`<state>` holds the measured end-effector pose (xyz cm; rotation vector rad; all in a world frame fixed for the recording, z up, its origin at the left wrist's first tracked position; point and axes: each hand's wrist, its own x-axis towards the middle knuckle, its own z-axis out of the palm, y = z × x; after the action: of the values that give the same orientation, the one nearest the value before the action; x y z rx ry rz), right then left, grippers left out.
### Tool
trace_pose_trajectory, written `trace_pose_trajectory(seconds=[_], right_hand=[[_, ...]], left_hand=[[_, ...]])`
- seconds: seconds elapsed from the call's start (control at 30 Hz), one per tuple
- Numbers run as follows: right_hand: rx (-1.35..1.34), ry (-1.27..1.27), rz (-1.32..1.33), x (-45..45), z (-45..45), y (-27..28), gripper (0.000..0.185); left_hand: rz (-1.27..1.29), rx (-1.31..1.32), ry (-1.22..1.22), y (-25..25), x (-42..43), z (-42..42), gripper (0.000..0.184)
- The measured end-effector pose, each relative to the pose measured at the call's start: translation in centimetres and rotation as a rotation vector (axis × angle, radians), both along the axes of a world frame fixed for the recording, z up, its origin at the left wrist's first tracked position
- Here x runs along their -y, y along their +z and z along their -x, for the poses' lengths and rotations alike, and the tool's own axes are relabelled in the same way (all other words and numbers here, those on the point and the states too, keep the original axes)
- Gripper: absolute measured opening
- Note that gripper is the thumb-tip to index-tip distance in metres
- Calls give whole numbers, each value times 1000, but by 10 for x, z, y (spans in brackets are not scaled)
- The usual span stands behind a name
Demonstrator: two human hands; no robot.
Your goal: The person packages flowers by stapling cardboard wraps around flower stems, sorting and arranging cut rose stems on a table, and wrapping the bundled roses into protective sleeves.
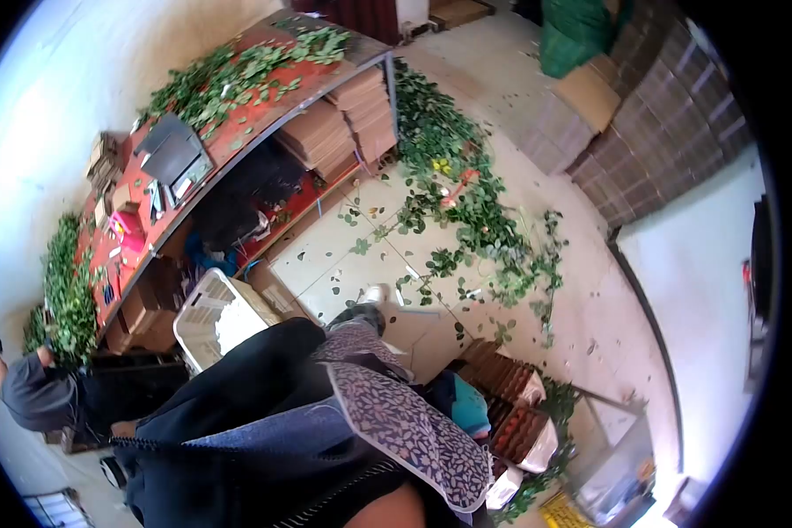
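Neither of my hands shows clearly in the head view. My black jacket [238, 387] and a floral-patterned apron [414, 422] fill the lower middle. A patch of skin [387, 510] shows at the bottom edge; I cannot tell which part of the body it is. Another small skin-toned patch [125, 429] lies by the jacket's left edge, too little to identify. Just beyond the jacket stands a white plastic crate [204, 304] with something white in it. To the right of the apron are stacked brown trays or cartons [497, 365] and a teal item [469, 407].
A red-topped workbench [242, 123] bears leafy stems [255, 75] and a dark grey tray [174, 151]. Flattened cardboard [321, 132] is stacked beneath. Cut foliage [449, 158] litters the tiled floor. Boxes [651, 132] line the right wall. Another person [35, 387] is at far left.
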<state>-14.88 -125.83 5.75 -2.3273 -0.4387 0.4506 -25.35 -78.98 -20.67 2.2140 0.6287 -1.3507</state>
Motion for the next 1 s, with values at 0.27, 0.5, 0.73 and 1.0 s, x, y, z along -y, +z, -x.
trace_pose_trajectory(seconds=[0.27,0.5,0.73,1.0], right_hand=[[-251,397,85,-215,-131,21,30],[-304,655,118,-422,-196,26,31],[-107,1069,82,-536,-235,6,39],[-193,1593,50,-678,-305,-55,31]], left_hand=[[49,69,362,3,-77,0,51],[-31,174,675,1,-170,-31,52],[-188,157,991,-4,-199,-15,54],[83,-86,1334,2,-175,21,50]])
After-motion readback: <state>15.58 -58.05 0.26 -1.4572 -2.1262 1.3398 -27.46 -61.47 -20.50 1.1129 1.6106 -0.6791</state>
